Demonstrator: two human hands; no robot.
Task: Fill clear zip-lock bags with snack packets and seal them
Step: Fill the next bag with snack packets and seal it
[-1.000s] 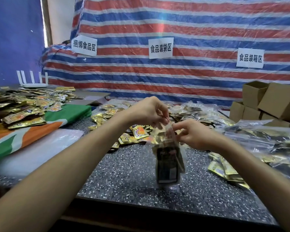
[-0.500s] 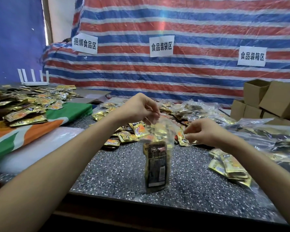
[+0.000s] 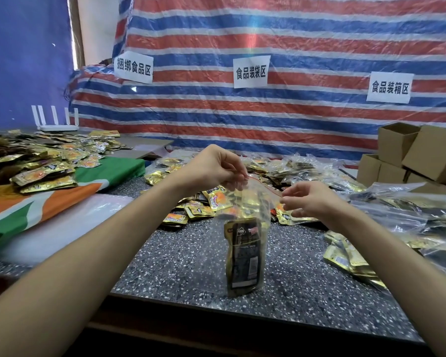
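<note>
**Currently: zip-lock bag held up by its top edge**

A clear zip-lock bag [image 3: 252, 199] is held upright over the near part of the speckled surface [image 3: 178, 253]. Its red zip line is stretched between the two hands and slopes down toward the right.

- The left grip [image 3: 211, 171] is curled, with thumb and fingertips pinched on the left end of the zip edge.
- The right grip [image 3: 312, 199] is curled likewise and pinched on the right end, set lower than the left.
- A dark snack packet [image 3: 245, 256] with gold edging is seen standing on end inside the bag, in its lower half.
- Whether the bag's bottom touches the surface cannot be told.

Loose gold packets [image 3: 198, 210] are heaped just behind the bag. Filled clear bags [image 3: 397, 210] are piled to the right, with cardboard boxes [image 3: 410, 155] beyond them. To the left, more packets [image 3: 36, 163] are spread on a green-and-orange cloth [image 3: 62, 199]. A striped tarp [image 3: 268, 119] is hung at the back.
</note>
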